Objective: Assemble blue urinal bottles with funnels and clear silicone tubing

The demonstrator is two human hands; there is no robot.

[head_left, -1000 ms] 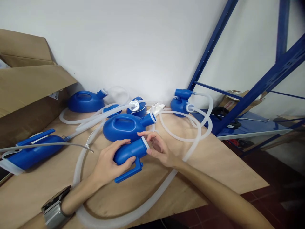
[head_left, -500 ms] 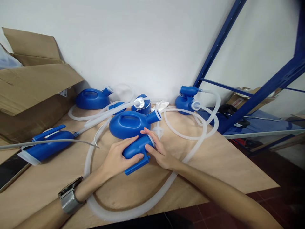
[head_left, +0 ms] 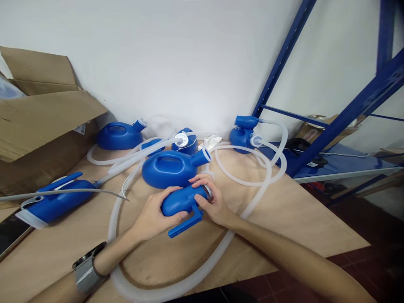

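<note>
My left hand [head_left: 154,212] is closed around the rounded body of a blue plastic urinal head [head_left: 178,202], with the thumb on its near side. From the other side, my right hand [head_left: 214,200] grips the mouth end, its thumb on the blue neck and fingers curled over the top. Part of a pale ring [head_left: 208,191] shows at that mouth, between the right fingers. A blue arm-like piece [head_left: 186,224] juts from the head towards me. Just behind stands a blue urinal bottle [head_left: 168,174] with a moulded handle and an uncapped spout.
A wide translucent hose [head_left: 176,290] loops around my hands on the wooden table [head_left: 252,244]. Another blue urinal head [head_left: 67,195] lies left, near an open cardboard box [head_left: 47,122]. More blue bottles [head_left: 120,135] and tubing stand along the wall; a blue shelf frame [head_left: 341,113] rises right.
The urinal head has turned slightly in my hands, and its arm-like piece sticks out further towards me. My right fingers have curled in more at the mouth. The view has shifted slightly.
</note>
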